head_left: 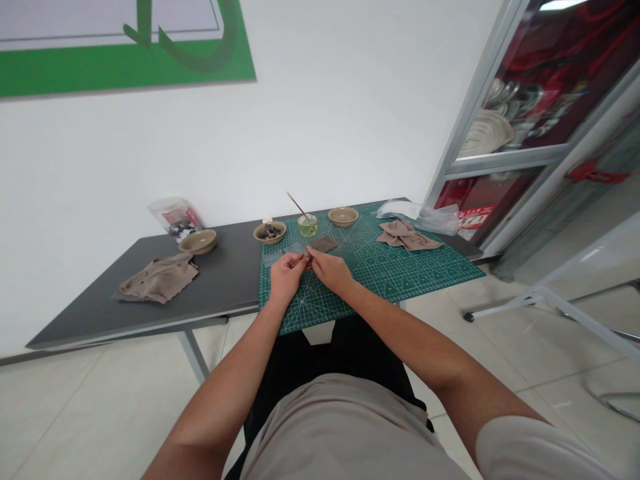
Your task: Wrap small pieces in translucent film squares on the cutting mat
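Observation:
My left hand (287, 275) and my right hand (330, 270) meet over the green cutting mat (380, 283). The fingers of both are pinched together around a small greyish piece (308, 257), mostly hidden by the fingertips and too small to name. Just beyond the right hand lies a flat brown square (325, 244). A clear plastic bag or sheet (274, 258) rests by the left hand. Behind them stands a glass jar (308, 228) of greenish liquid with a thin brush-like stick (299, 204) leaning in it.
A bowl with dark pieces (270, 232) sits left of the jar, a second bowl (343, 216) right. Brown cloths (407, 235) and a plastic bag (425, 215) lie at right. On the dark table (225, 293) are another cloth (160, 277), a bowl (198, 241) and a clear tub (175, 217).

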`<action>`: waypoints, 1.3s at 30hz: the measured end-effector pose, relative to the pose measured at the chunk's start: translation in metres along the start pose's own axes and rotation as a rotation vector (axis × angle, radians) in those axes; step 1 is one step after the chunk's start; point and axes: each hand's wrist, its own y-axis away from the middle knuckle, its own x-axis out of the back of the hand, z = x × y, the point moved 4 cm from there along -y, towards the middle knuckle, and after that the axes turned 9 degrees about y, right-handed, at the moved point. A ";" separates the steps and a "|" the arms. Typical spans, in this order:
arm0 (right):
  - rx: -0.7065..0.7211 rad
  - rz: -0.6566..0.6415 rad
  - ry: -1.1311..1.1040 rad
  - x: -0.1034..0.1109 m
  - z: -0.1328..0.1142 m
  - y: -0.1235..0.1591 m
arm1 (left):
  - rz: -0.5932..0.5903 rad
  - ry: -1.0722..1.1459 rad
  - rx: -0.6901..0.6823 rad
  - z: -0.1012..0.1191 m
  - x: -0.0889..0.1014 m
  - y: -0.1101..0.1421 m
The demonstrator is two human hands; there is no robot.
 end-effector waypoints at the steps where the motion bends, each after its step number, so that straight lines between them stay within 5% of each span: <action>1: -0.011 0.002 -0.001 0.001 0.000 0.000 | -0.002 0.027 0.000 -0.001 0.000 0.000; 12: 0.178 0.071 0.000 -0.009 -0.003 0.003 | -0.048 -0.199 0.020 0.012 -0.004 0.002; 21: 0.001 0.062 -0.118 -0.004 0.005 0.000 | -0.027 0.063 -0.007 0.002 -0.001 -0.001; 27: -0.079 0.206 -0.221 -0.001 0.013 0.000 | 0.056 0.191 -0.058 0.005 0.005 -0.004; 31: -0.161 0.288 -0.266 0.002 0.019 -0.002 | -0.039 0.105 0.024 0.000 0.003 -0.007; 39: -0.051 0.335 -0.262 -0.001 0.017 -0.001 | -0.119 -0.121 -0.031 -0.002 0.002 -0.007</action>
